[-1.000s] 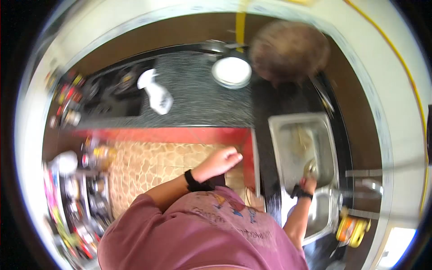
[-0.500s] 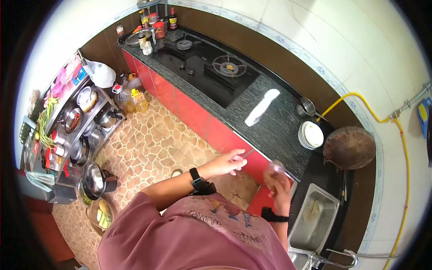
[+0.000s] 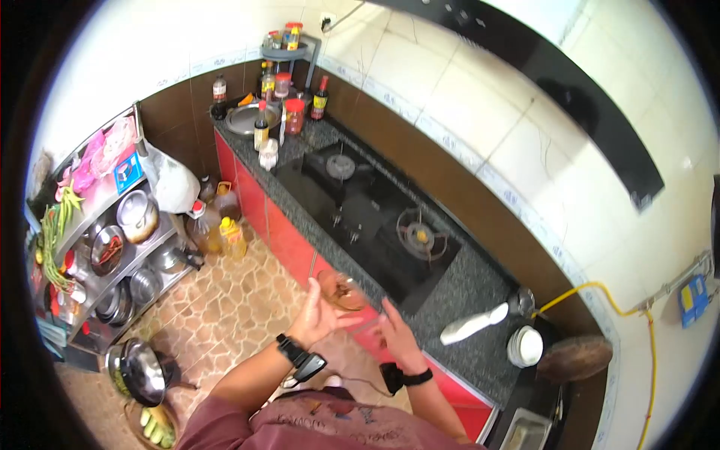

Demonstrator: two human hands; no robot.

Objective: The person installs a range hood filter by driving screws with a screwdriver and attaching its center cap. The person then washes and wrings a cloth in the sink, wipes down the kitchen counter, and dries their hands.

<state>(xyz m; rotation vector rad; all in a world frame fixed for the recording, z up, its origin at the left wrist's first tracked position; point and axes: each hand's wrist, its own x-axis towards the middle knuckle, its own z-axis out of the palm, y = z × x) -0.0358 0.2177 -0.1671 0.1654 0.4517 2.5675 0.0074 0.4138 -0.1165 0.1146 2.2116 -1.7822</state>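
A clear, round bowl-like dish [image 3: 340, 291] with a few brownish bits showing in it is in front of me, near the red cabinet front. My left hand [image 3: 313, 319] has its thumb and fingers around the near side of this dish. Just to the right of it is my right hand [image 3: 399, 341], fingers stretched apart, slightly blurred and with nothing visible in them. Both wrists carry dark straps. On the counter beyond my right hand lies a long white folded item [image 3: 474, 324], whose kind I cannot make out.
A black two-burner gas stove [image 3: 367, 225] is set into the dark counter. Bottles and jars [image 3: 294, 116] crowd its far left end. White bowls [image 3: 525, 346], a round wooden board [image 3: 576, 358] and a sink [image 3: 527, 431] are on the right. A pot rack [image 3: 139, 247] stands left.
My view has turned left toward the stove. The clear dish, blurred at my right hand before, is now between my hands, in the left one. My right hand has opened.
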